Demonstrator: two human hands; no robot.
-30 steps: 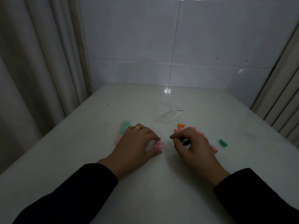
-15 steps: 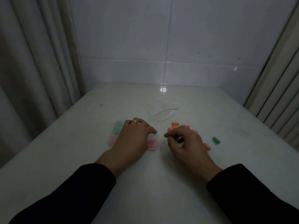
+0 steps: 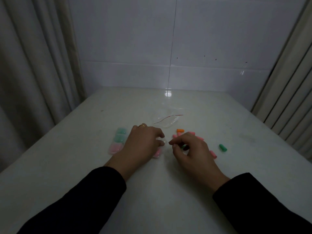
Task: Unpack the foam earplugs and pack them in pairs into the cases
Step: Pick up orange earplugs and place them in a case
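Since a second ago: left hand (image 3: 143, 146) has slid onto the clear case with pink earplugs (image 3: 157, 152), now mostly covered; right hand barely shifted. Left to right on the white table (image 3: 84, 166): row of filled cases (image 3: 118, 141), two green pairs and one pink, toward the left edge. Left hand lies palm down, fingers curled over the pink case, gold ring (image 3: 141, 126) showing. Empty clear bag with red strip (image 3: 166, 120) lies behind, mid-table. Right hand (image 3: 190, 152) has fingers curled, gripping a green earplug (image 3: 183, 146). Loose orange earplug (image 3: 180, 130) and pink earplugs (image 3: 213, 154) lie around it; another green earplug (image 3: 222, 148) toward the right edge.
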